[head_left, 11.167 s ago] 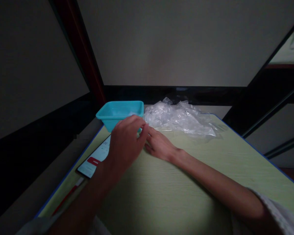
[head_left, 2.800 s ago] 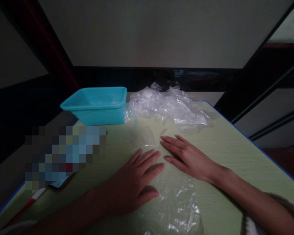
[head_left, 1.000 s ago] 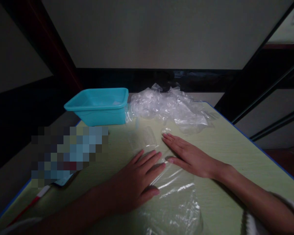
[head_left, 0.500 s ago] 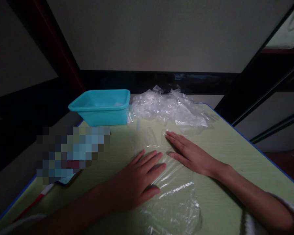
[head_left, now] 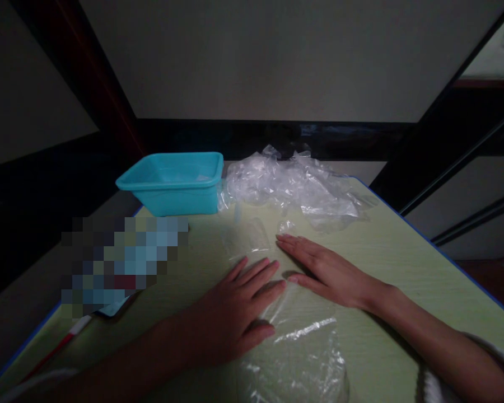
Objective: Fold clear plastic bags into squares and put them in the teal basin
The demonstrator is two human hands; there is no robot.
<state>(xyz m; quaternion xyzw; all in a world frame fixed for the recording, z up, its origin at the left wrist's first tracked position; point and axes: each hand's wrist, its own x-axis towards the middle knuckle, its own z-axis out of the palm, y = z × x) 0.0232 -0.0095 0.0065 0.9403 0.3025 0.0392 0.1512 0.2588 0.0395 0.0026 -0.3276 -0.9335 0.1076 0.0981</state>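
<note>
A clear bag is laid flat on the surface; its left side is covered by the left hand, grip spread, seemingly so that the thin film is kept from sliding; at its right side the right hand is rested, fingers together, thumb apart, nothing pinched. Beyond the bag, a teal tub is set leftward; crumpled plastic is heaped straight beyond, apparently so that working room is left.

Turquoise basin, clear plastic, pale green wood-grain table, blue table edge, red-and-white stick
</note>
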